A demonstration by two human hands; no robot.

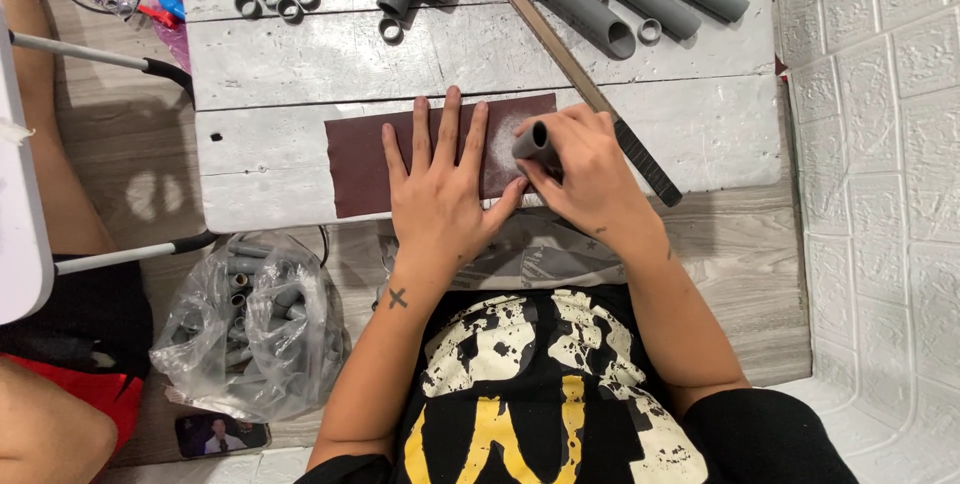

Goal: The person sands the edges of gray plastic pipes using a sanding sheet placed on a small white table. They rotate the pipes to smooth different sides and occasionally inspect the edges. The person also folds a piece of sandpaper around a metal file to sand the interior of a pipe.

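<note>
Head view: pipe point(533, 141) half-hidden by hands point(585, 174)

sandpaper point(365, 159): dark reddish-brown rectangular sheet, lying flat near the front edge of the white plank table, long side running left to right. pale grey dust patch on its right part. left hand point(437, 189) lies flat on it, fingers spread, covering the middle.

pipe piece point(533, 142): short grey plastic tube, open end facing up and away, dark bore visible. tilted, lower end on the sandpaper's right part at the dust patch. right hand point(590, 169) is wrapped round it.
</note>
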